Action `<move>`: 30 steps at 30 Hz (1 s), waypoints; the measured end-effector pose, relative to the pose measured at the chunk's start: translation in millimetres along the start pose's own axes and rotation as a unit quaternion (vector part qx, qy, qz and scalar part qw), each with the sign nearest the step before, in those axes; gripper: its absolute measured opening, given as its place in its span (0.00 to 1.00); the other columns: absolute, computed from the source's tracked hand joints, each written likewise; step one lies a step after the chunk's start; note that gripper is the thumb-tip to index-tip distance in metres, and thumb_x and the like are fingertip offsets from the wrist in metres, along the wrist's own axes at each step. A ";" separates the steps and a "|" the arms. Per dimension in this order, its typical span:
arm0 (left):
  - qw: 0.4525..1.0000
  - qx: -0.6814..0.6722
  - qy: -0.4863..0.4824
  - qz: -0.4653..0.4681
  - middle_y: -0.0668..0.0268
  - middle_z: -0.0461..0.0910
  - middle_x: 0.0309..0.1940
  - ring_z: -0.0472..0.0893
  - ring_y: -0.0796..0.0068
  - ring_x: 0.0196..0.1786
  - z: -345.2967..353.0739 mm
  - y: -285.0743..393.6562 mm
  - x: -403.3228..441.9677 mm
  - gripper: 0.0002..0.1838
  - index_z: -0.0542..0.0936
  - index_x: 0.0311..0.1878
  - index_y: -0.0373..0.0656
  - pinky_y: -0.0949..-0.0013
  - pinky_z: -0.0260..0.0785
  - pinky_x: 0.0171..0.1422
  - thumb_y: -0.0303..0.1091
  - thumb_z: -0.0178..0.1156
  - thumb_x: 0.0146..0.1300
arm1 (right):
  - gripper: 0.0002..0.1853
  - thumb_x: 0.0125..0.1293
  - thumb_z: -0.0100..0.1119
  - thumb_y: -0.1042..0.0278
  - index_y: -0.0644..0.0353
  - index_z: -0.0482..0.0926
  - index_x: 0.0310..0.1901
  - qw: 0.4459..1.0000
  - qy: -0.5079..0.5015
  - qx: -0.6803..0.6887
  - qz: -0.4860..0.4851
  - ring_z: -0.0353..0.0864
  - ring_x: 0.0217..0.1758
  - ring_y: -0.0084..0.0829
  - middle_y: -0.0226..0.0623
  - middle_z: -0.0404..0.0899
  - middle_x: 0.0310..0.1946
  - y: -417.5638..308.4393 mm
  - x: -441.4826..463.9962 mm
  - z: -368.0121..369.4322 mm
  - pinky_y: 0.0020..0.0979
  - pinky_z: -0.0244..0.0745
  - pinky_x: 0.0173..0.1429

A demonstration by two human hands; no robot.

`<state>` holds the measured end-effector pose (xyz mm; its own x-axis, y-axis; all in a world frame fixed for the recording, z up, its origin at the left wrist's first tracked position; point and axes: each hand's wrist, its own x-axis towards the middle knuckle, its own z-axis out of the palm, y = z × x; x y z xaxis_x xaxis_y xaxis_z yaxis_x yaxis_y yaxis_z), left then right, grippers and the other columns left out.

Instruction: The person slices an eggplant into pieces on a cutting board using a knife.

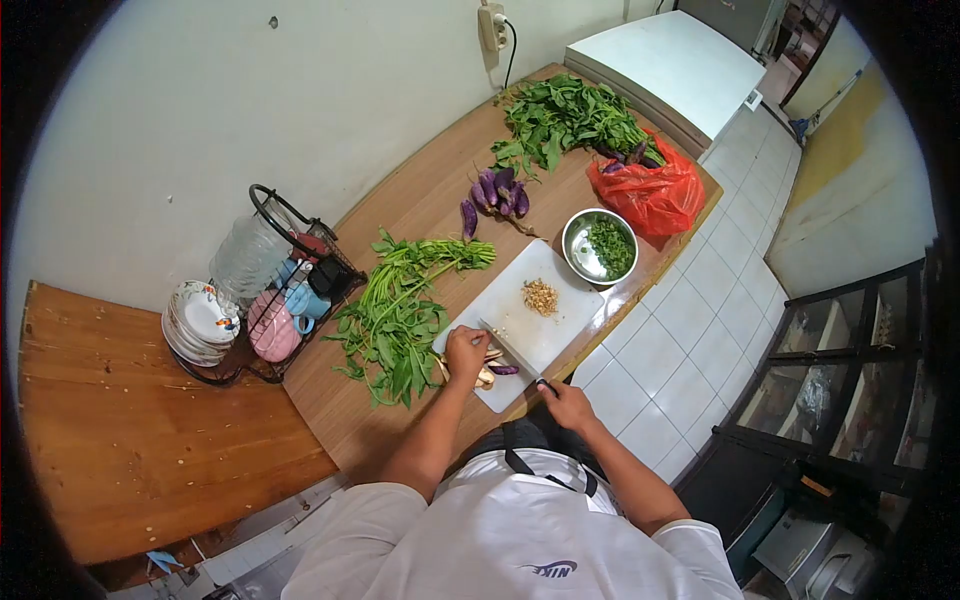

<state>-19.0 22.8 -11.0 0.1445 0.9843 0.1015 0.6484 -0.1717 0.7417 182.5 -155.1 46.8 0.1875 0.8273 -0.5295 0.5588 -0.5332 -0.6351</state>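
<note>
My right hand (567, 403) is closed round the black handle of a knife (514, 351), whose blade lies across the white cutting board (522, 262). At the board's left side my left hand (467, 354) has its fingers bent together beside the blade, over pale pieces (486, 377); what they grip is too small to make out. A small purple piece (504, 370) rests between the hands. Farther up the board is a heap of chopped light brown bits (540, 297). A steel bowl (572, 243) with chopped greens (609, 248) stands by the board's far right corner.
Leafy greens (395, 330) lie left of the board. Beyond are purple eggplants (500, 192), more greens (565, 120) and a red plastic bag (655, 200). A dish rack (345, 275) with plates (205, 315) and cups stands at the wall. The table edge (625, 304) runs along the right.
</note>
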 end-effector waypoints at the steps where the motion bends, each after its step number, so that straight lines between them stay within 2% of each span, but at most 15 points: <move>1: 1.000 0.024 0.000 0.011 0.60 0.84 0.32 0.82 0.55 0.42 -0.1 0.4 -1.9 0.06 0.92 0.33 0.44 0.56 0.75 0.51 0.34 0.74 0.54 | 0.31 0.76 0.49 0.36 0.61 0.84 0.52 1.000 -0.017 0.007 0.013 0.86 0.47 0.59 0.59 0.86 0.39 -1.5 -3.5 -3.1 0.50 0.80 0.53; 5: 0.997 0.069 0.000 0.045 0.63 0.84 0.36 0.80 0.56 0.45 -1.3 2.9 -5.6 0.06 0.92 0.35 0.44 0.55 0.75 0.52 0.33 0.74 0.54 | 0.31 0.76 0.49 0.36 0.62 0.84 0.50 0.999 -0.031 0.005 0.014 0.86 0.46 0.59 0.59 0.86 0.37 6.2 -7.6 -1.1 0.50 0.79 0.52; 7: 0.995 0.083 -0.002 0.046 0.64 0.84 0.36 0.80 0.58 0.45 -6.5 11.3 -7.6 0.06 0.92 0.35 0.45 0.56 0.75 0.52 0.33 0.74 0.54 | 0.31 0.75 0.50 0.35 0.56 0.84 0.56 0.999 -0.042 0.017 0.025 0.86 0.49 0.60 0.60 0.86 0.40 8.5 -5.7 0.3 0.52 0.79 0.56; 14: 0.989 0.126 -0.003 0.079 0.69 0.83 0.37 0.78 0.62 0.47 -19.9 23.9 -12.9 0.07 0.93 0.36 0.50 0.59 0.75 0.53 0.36 0.74 0.54 | 0.31 0.75 0.49 0.35 0.55 0.84 0.58 0.999 -0.040 0.021 0.023 0.86 0.52 0.58 0.57 0.87 0.44 1.9 -5.2 -3.2 0.51 0.79 0.58; 16: 0.988 0.135 -0.009 0.074 0.69 0.83 0.38 0.78 0.62 0.47 -22.4 25.9 -13.5 0.07 0.93 0.36 0.51 0.59 0.74 0.53 0.36 0.74 0.54 | 0.31 0.76 0.47 0.35 0.57 0.84 0.55 0.999 -0.034 -0.016 0.037 0.86 0.51 0.58 0.57 0.87 0.43 -9.0 -2.6 -6.3 0.50 0.80 0.57; 21: 0.986 0.149 -0.026 0.071 0.70 0.83 0.39 0.78 0.61 0.48 -22.2 20.3 -12.9 0.07 0.94 0.37 0.52 0.58 0.74 0.54 0.38 0.73 0.55 | 0.30 0.76 0.47 0.35 0.54 0.84 0.56 0.997 -0.007 -0.079 0.009 0.86 0.50 0.58 0.56 0.87 0.42 -20.2 13.1 1.2 0.52 0.80 0.56; 23: 0.991 0.127 -0.025 0.030 0.69 0.84 0.39 0.78 0.60 0.48 -20.8 21.0 -10.9 0.07 0.94 0.38 0.54 0.59 0.74 0.54 0.38 0.74 0.56 | 0.30 0.76 0.48 0.35 0.54 0.84 0.56 0.997 0.003 -0.082 -0.001 0.86 0.49 0.57 0.56 0.87 0.41 -19.7 14.7 3.0 0.52 0.80 0.55; 25: 0.994 0.105 -0.028 -0.008 0.69 0.85 0.39 0.79 0.59 0.48 -16.7 15.8 -5.7 0.07 0.94 0.38 0.55 0.59 0.74 0.54 0.38 0.74 0.55 | 0.30 0.76 0.48 0.35 0.53 0.85 0.55 0.999 0.018 -0.031 0.019 0.86 0.48 0.57 0.55 0.87 0.40 -16.8 9.6 -1.5 0.52 0.80 0.54; 26: 0.995 0.079 -0.033 -0.046 0.69 0.86 0.38 0.79 0.59 0.47 -14.4 12.5 -4.2 0.07 0.94 0.38 0.55 0.59 0.73 0.54 0.38 0.75 0.55 | 0.30 0.76 0.49 0.36 0.58 0.85 0.49 0.999 0.034 -0.004 0.005 0.86 0.47 0.60 0.58 0.86 0.40 -13.6 4.4 -3.7 0.54 0.80 0.54; 30: 0.993 0.064 -0.025 -0.094 0.70 0.88 0.37 0.79 0.60 0.46 -6.3 4.8 1.0 0.06 0.94 0.35 0.56 0.61 0.73 0.55 0.40 0.77 0.53 | 0.30 0.75 0.49 0.36 0.57 0.85 0.51 1.000 -0.011 -0.006 0.027 0.86 0.47 0.60 0.58 0.86 0.39 -6.1 -3.7 -10.4 0.54 0.80 0.53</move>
<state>-20.4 23.2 -3.2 0.0466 0.9966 -0.0674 0.7561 0.0089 0.6544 186.8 -153.1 58.6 0.2004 0.7931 -0.5751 0.5584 -0.5748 -0.5981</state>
